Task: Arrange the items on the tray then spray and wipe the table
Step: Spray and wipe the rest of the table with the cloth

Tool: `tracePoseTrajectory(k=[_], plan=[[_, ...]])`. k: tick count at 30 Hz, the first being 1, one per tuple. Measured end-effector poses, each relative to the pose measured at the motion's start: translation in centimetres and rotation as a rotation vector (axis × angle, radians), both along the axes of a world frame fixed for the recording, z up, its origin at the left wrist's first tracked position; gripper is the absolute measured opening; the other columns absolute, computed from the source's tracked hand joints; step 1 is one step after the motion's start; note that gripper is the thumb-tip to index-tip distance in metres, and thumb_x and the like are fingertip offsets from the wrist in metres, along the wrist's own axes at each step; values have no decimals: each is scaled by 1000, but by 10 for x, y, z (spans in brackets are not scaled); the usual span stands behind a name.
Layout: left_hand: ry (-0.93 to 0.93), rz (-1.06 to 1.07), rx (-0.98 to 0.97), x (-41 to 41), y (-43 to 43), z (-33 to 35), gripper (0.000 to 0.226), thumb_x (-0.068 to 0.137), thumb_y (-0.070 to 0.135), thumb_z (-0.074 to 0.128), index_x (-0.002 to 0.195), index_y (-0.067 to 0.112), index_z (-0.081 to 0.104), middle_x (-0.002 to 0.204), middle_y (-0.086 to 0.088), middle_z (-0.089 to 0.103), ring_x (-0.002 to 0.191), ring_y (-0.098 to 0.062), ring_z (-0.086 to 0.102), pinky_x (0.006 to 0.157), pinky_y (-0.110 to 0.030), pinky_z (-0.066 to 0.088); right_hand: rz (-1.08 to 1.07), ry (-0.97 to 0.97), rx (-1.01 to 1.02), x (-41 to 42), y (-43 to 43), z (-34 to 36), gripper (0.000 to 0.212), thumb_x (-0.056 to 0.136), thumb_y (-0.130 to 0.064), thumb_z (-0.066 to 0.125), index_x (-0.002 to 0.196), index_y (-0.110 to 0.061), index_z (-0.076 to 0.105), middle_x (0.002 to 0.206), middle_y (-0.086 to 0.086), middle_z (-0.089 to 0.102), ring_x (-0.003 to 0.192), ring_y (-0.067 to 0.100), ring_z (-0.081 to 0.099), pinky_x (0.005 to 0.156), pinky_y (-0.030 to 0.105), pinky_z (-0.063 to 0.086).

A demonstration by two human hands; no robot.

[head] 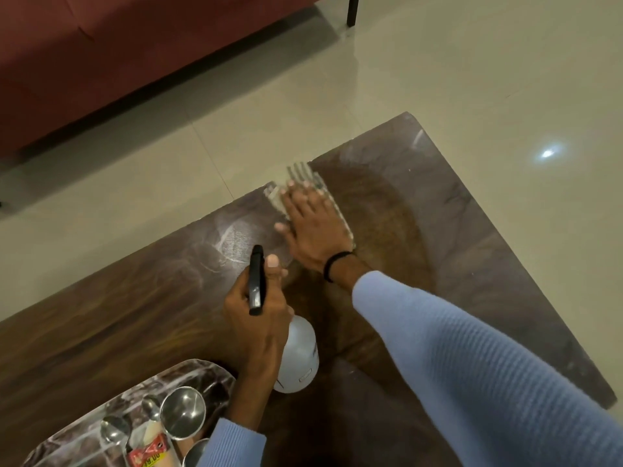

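Note:
My left hand (258, 315) grips a spray bottle (298, 355) with a white body and a black trigger head, held just above the brown table (135, 315). My right hand (312, 224) lies flat, fingers spread, on a pale checked cloth (278, 200) at the table's far edge. The cloth sticks out past my fingertips, over the edge. Streaks of wet spray (232, 241) show on the tabletop to the left of the cloth. A marbled tray (188, 372) sits at the near left, holding steel bowls (183, 412), spoons and a red-labelled packet (150, 448).
A red sofa (118, 52) stands beyond the table across a strip of glossy tiled floor (438, 79). A dark furniture leg (352, 10) is at the top. The table's corner (409, 116) points away to the upper right.

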State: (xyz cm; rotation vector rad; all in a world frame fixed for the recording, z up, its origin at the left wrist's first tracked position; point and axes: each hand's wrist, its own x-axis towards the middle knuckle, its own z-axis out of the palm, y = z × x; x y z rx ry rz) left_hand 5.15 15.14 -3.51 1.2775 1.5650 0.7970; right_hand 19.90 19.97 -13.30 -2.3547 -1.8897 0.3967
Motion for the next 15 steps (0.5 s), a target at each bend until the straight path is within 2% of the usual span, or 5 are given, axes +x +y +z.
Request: tracePoseTrajectory(k=[2,4,7,11,15], plan=[[19,-2,0,-1,4,0,40,97,46,56,89,10,72,58,-3,67,40,-16,60,43,-22,47,172,-5,5,-14,-29,-1,64,105,-49,20,160,-17,14,168,8,12,155,28,9,126,45,3],[7,7,-8,-1,6,3,41,97,45,56,87,9,72,59,-3,66,40,-15,59,43,-20,47,187,24,23,0,-58,-4,61,106,-47,28,160,-21,18,167,4,16,155,25,11,126,49,7],[-21,5,-5,-3,4,5,39,93,50,56,87,14,73,62,-4,69,45,-16,62,46,-23,50,-11,-12,-14,46,-61,-5,62,105,-48,29,160,-24,16,168,5,14,155,27,12,124,56,7],[18,-9,36,-8,-1,1,37,95,53,55,87,21,72,67,1,72,48,-17,64,48,-37,55,-239,-22,-13,56,14,4,68,103,-56,21,161,-21,11,169,8,8,156,30,4,125,53,2],[39,10,72,-7,-5,2,32,98,49,56,89,23,71,77,4,75,50,-22,65,51,-47,57,-22,-45,-25,1,46,5,69,103,-57,12,161,-20,4,169,7,-1,155,31,-4,125,54,0]])
